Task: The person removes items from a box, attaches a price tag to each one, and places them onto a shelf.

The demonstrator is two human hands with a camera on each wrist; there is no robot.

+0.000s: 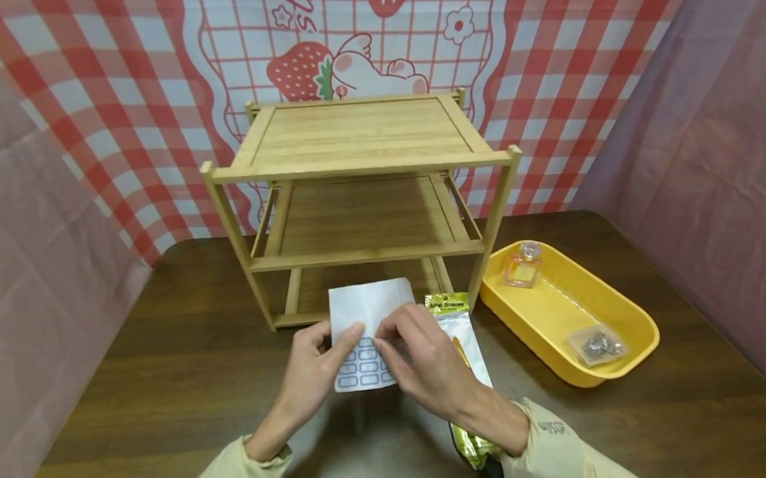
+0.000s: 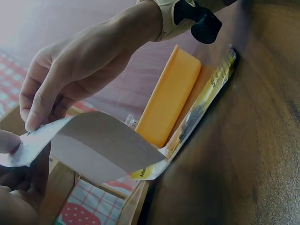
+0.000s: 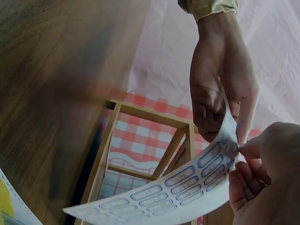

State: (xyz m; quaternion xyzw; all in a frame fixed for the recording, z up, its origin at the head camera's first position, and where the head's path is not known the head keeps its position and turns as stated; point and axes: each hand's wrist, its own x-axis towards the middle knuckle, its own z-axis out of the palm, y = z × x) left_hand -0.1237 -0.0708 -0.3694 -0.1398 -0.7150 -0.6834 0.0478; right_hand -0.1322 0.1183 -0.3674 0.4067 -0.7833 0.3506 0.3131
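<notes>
Both hands, left hand [image 1: 314, 376] and right hand [image 1: 423, 363], pinched a label sheet [image 1: 366, 332] (blue-outlined stickers) above the surface [image 1: 169, 366], before a wooden shelf rack [image 1: 361, 197]; a yellow-topped packet [image 1: 461, 332] lay beside it, a yellow tray [image 1: 627, 313] farther right

Even, soft overhead light fills the sharp head view, which bows at its edges, while both wrist views are dim, with a soft glare on the counter [image 2: 243, 140] and blurred near fingers [image 3: 262, 187].
</notes>
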